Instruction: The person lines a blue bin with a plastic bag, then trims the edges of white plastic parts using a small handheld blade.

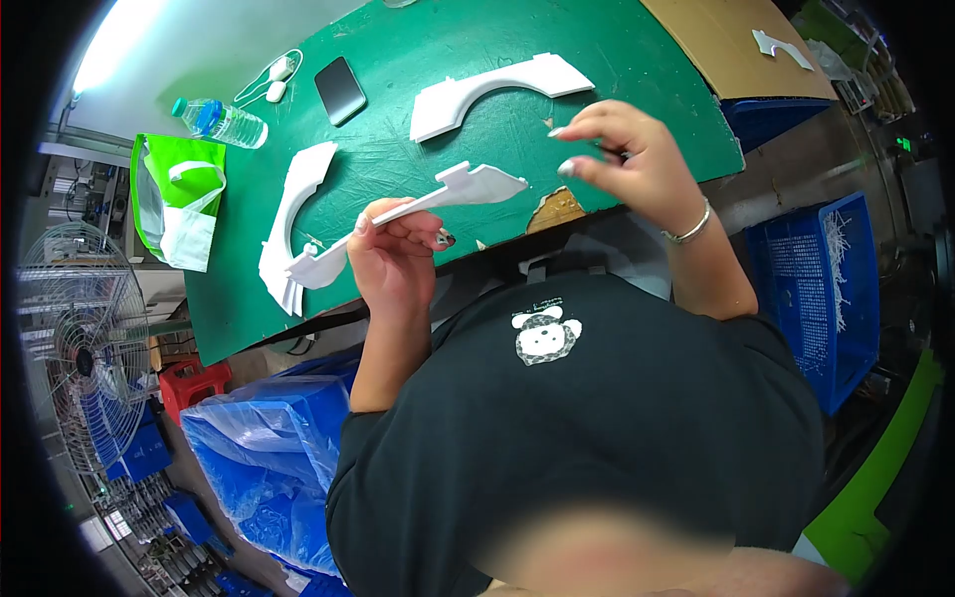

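My left hand (390, 261) is closed on the middle of a thin white curved plastic part (468, 189), holding it tilted above the table's near edge. The part's right end is wide and has a small raised tab. Apart from it, to the right, my right hand (637, 164) hovers with thumb and fingertips spread, and I see nothing between them. A stack of similar white arched parts (438, 109) lies on the table beyond my hands. Another stack of white arched parts (288, 214) lies to the left, partly behind the held part's lower end.
The green table (388, 60) carries a phone (339, 91), a white charger with cable (279, 80) and a water bottle (227, 123). A green bag (179, 189) stands at its left. Blue crates (811, 298) flank me; cardboard (736, 50) with a white piece (781, 48) lies right.
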A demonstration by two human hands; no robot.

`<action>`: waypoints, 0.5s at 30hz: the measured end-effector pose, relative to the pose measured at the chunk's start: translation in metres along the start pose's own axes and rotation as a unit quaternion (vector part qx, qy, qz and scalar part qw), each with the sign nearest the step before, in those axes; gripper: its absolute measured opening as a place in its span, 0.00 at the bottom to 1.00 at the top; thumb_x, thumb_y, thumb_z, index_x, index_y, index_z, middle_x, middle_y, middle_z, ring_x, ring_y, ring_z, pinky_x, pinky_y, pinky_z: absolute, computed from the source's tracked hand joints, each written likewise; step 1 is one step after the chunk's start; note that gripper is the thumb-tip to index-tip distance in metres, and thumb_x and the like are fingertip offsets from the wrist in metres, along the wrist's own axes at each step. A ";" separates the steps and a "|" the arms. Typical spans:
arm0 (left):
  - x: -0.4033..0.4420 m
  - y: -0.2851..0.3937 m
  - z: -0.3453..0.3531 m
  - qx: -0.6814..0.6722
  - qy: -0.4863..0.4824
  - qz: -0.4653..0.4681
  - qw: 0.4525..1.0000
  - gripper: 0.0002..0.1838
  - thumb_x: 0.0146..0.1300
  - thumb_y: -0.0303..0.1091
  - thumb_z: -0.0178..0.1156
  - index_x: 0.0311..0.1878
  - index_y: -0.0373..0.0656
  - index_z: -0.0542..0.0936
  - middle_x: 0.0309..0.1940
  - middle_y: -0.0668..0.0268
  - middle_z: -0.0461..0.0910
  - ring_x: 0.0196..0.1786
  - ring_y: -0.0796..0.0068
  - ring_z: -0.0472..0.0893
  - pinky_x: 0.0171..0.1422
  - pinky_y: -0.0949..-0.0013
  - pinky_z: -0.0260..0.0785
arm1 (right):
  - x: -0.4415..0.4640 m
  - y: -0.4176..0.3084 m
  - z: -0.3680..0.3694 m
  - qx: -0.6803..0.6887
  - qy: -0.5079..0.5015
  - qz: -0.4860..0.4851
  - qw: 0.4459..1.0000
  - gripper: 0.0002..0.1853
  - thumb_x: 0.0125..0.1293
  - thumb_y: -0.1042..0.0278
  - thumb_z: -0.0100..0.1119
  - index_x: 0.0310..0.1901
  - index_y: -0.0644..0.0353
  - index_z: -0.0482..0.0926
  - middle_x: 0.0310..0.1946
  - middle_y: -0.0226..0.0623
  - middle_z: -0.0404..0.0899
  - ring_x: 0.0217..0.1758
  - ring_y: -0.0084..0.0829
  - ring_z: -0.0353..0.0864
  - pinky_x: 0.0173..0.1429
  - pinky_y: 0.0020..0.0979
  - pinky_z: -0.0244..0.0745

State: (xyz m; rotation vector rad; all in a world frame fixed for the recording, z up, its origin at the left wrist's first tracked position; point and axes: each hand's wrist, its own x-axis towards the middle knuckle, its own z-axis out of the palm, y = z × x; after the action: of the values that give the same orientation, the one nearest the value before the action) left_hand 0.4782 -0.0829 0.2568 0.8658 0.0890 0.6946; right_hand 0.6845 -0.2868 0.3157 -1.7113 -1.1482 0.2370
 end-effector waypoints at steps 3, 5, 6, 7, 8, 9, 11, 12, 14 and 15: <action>-0.001 -0.002 0.002 -0.004 0.005 -0.009 1.000 0.26 0.74 0.47 0.37 0.46 0.33 0.77 0.32 0.50 0.84 0.28 0.65 0.81 0.35 0.66 0.77 | 0.000 -0.006 0.020 0.039 -0.022 -0.054 0.998 0.15 0.54 0.69 0.72 0.45 0.58 0.86 0.38 0.31 0.81 0.35 0.23 0.76 0.34 0.23 0.69; -0.002 -0.004 0.001 -0.025 -0.001 -0.018 1.000 0.26 0.75 0.48 0.38 0.46 0.34 0.77 0.32 0.50 0.84 0.28 0.65 0.81 0.36 0.64 0.76 | 0.002 -0.005 0.033 0.066 -0.027 -0.082 0.994 0.13 0.56 0.72 0.71 0.44 0.59 0.86 0.36 0.32 0.81 0.34 0.23 0.76 0.35 0.23 0.69; -0.001 -0.004 0.002 -0.025 -0.001 -0.017 1.000 0.26 0.75 0.48 0.38 0.46 0.34 0.77 0.32 0.50 0.84 0.28 0.65 0.81 0.36 0.64 0.76 | 0.001 0.001 0.038 0.067 -0.028 -0.083 0.994 0.13 0.56 0.72 0.71 0.44 0.59 0.86 0.36 0.32 0.81 0.34 0.23 0.76 0.35 0.23 0.69; -0.002 -0.005 0.003 -0.045 -0.003 -0.025 0.999 0.26 0.75 0.49 0.38 0.46 0.35 0.77 0.32 0.51 0.84 0.27 0.65 0.80 0.36 0.62 0.76 | 0.000 0.006 0.043 0.103 -0.027 -0.070 0.992 0.11 0.57 0.73 0.69 0.43 0.61 0.85 0.34 0.31 0.81 0.34 0.22 0.76 0.36 0.22 0.69; -0.002 -0.005 0.004 -0.065 -0.005 -0.033 0.997 0.26 0.75 0.49 0.38 0.46 0.35 0.77 0.32 0.51 0.84 0.27 0.65 0.80 0.36 0.61 0.76 | 0.000 0.010 0.047 0.138 -0.027 -0.057 0.988 0.09 0.59 0.75 0.67 0.42 0.62 0.85 0.33 0.31 0.81 0.34 0.21 0.75 0.37 0.22 0.69; -0.002 -0.006 0.004 -0.065 -0.004 -0.032 0.997 0.26 0.75 0.49 0.38 0.46 0.35 0.77 0.32 0.51 0.84 0.27 0.65 0.80 0.36 0.61 0.76 | -0.002 0.012 0.050 0.139 -0.028 -0.057 0.988 0.09 0.59 0.75 0.67 0.42 0.62 0.85 0.33 0.31 0.81 0.34 0.21 0.75 0.37 0.22 0.69; -0.003 -0.008 0.004 -0.109 -0.003 -0.053 0.993 0.25 0.75 0.50 0.38 0.46 0.38 0.77 0.32 0.53 0.84 0.27 0.65 0.80 0.37 0.58 0.76 | -0.005 0.012 0.055 0.258 -0.004 -0.003 0.966 0.04 0.63 0.77 0.63 0.38 0.66 0.83 0.31 0.29 0.80 0.33 0.18 0.74 0.37 0.21 0.68; -0.003 -0.010 0.005 -0.110 -0.002 -0.053 0.993 0.25 0.75 0.50 0.38 0.46 0.38 0.77 0.32 0.53 0.84 0.27 0.65 0.80 0.37 0.58 0.76 | -0.004 0.011 0.057 0.258 -0.004 -0.002 0.966 0.04 0.63 0.77 0.63 0.38 0.66 0.83 0.31 0.29 0.80 0.33 0.18 0.74 0.37 0.21 0.68; -0.004 -0.012 0.007 -0.105 -0.009 -0.060 0.993 0.25 0.75 0.51 0.39 0.46 0.39 0.76 0.32 0.54 0.84 0.27 0.66 0.80 0.36 0.60 0.77 | -0.004 0.010 0.059 0.363 0.003 0.037 0.931 0.04 0.65 0.75 0.62 0.35 0.66 0.81 0.29 0.26 0.79 0.32 0.14 0.71 0.36 0.19 0.65; -0.004 -0.014 0.007 -0.106 -0.010 -0.060 0.993 0.25 0.75 0.51 0.39 0.46 0.39 0.76 0.32 0.54 0.84 0.27 0.66 0.80 0.36 0.60 0.77 | -0.004 0.010 0.058 0.362 0.003 0.036 0.931 0.04 0.65 0.75 0.62 0.35 0.66 0.81 0.29 0.26 0.79 0.32 0.14 0.71 0.36 0.19 0.65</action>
State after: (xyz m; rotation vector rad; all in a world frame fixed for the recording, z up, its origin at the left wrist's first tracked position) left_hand 0.4847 -0.0958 0.2507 0.6583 0.0484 0.5716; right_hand 0.6523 -0.2535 0.2790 -1.0906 -0.8386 0.6176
